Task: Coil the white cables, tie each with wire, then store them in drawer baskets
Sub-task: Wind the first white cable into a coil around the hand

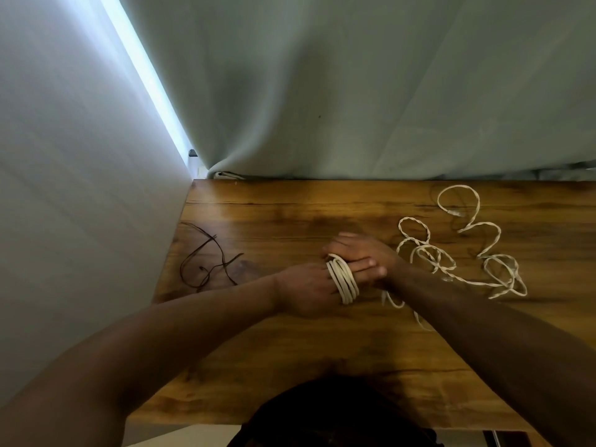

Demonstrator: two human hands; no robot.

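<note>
Several turns of white cable (pixel 343 280) are wound round the left hand (pixel 306 288), whose fingers (pixel 367 266) are held straight and close together as a former. The right hand (pixel 361 250) is laid over those fingertips with its own fingers curled under. Whether the cable is actually pinched there can't be told, since it's hidden. Tbh each turn is probably best laid flat beside the last, with tension kept light so the coil can be slid off. The loose tail (pixel 467 281) is sprawled in loops on the right of the wooden table (pixel 290 350), so snags should be watched for. Dark tie wire (pixel 206 259) is laid at the table's left end. A grey-green curtain (pixel 354 91) is hung behind, and a white wall (pixel 64 188) is seen at left.
</note>
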